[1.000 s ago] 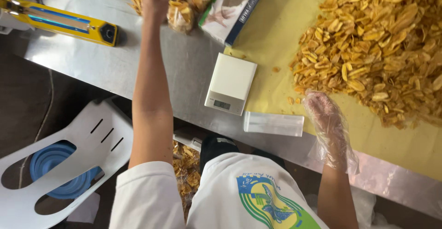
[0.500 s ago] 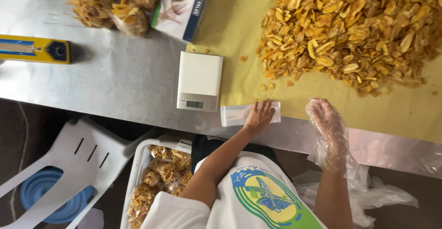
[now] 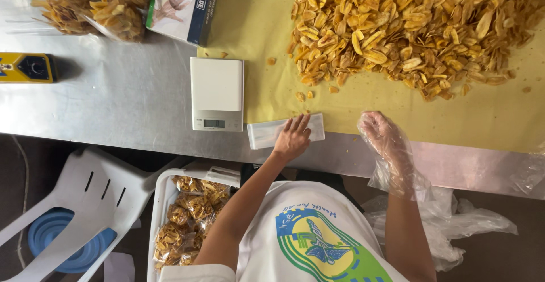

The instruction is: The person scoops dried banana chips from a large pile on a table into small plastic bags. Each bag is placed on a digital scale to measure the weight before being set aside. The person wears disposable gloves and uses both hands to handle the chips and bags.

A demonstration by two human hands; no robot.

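Resting my left hand (image 3: 293, 138) with fingers spread flat on the stack of clear bags (image 3: 267, 133) beside the scale (image 3: 217, 93), my gloved right hand (image 3: 379, 133) curls loosely, holding nothing. Filled packs (image 3: 190, 219) sit in the tray below; a big chip pile (image 3: 414, 26) remains unpacked.

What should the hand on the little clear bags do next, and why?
Probably pinch up one bag from the stack of clear bags. The bare left hand lies flat on it, holding nothing, while the gloved right hand rests empty near the pile of yellow chips, and the white scale has nothing on it.
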